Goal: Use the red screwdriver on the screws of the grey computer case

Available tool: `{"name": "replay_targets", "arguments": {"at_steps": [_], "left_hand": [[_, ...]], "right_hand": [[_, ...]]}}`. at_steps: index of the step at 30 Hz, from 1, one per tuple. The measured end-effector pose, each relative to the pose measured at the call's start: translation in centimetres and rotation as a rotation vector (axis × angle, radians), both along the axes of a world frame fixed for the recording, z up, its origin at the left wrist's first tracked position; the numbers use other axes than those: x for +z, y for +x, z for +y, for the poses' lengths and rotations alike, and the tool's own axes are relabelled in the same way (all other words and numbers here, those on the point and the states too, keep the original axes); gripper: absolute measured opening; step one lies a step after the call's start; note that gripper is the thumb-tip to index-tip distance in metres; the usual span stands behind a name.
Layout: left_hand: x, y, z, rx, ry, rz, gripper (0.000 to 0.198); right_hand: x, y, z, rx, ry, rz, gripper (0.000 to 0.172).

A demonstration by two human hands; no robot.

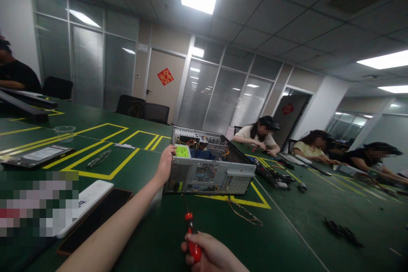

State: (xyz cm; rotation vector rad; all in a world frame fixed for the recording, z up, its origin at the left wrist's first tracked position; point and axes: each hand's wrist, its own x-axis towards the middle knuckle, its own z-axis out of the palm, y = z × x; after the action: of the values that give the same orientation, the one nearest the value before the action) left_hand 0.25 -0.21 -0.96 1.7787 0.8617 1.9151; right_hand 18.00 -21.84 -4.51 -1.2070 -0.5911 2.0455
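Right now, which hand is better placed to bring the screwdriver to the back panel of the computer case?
The right hand, likely: it already holds the red-handled screwdriver, whose tip points toward the computer case rear panel. The left hand is occupied, resting on the case's left edge as if steadying it.

One view only, from a camera worn on the person's head, and it looks forward more than down: ceiling panels fill the whole top half. It faces across the green tabletop (318, 229) toward a far wall of glass partitions and a door. The wide lens bends the room at the edges, and the horizon tilts, dropping to the right. The left hand (166, 163) sits mid-frame at arm's length on the PC case (207, 172), which is near and central. The right hand (210, 255) is close under the camera, cut by the bottom edge, gripping a screwdriver (192, 236). Other people sit well off at right and far left.
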Motion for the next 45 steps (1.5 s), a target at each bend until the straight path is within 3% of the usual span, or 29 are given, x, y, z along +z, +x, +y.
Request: {"name": "replay_targets", "arguments": {"at_steps": [8, 12, 15, 19, 28, 33, 41, 45], "left_hand": [[0.1, 0.0, -0.2, 0.004, -0.008, -0.005, 0.052], [0.1, 0.0, -0.2, -0.001, -0.018, 0.005, 0.054], [0.0, 0.0, -0.2, -0.009, -0.007, 0.007, 0.056], [0.0, 0.0, 0.0, 0.0, 0.006, -0.002, 0.055], [-0.3, 0.0, 0.4, 0.02, 0.014, -0.003, 0.052], [-0.3, 0.0, 0.4, 0.001, 0.028, -0.016, 0.053], [-0.3, 0.0, 0.4, 0.008, 0.028, -0.003, 0.056], [-0.3, 0.0, 0.4, 0.008, 0.027, -0.007, 0.055]], "right_hand": [[1.0, -0.6, 0.0, -0.046, -0.111, 0.008, 0.026], [1.4, -1.3, -0.4, -0.132, -0.095, 0.08, 0.016], [1.7, -1.9, -0.6, -0.205, -0.11, 0.09, 0.027], [2.4, -2.1, -0.8, -0.193, -0.222, 0.145, 0.048], [2.4, -1.8, -0.9, -0.243, -0.247, 0.27, 0.036], [2.5, -2.0, -0.7, -0.319, -0.243, 0.216, 0.042], [3.0, -2.1, -0.8, -0.365, -0.319, 0.183, 0.046], [3.3, -2.4, -0.9, -0.356, -0.28, 0.161, 0.052]]}}
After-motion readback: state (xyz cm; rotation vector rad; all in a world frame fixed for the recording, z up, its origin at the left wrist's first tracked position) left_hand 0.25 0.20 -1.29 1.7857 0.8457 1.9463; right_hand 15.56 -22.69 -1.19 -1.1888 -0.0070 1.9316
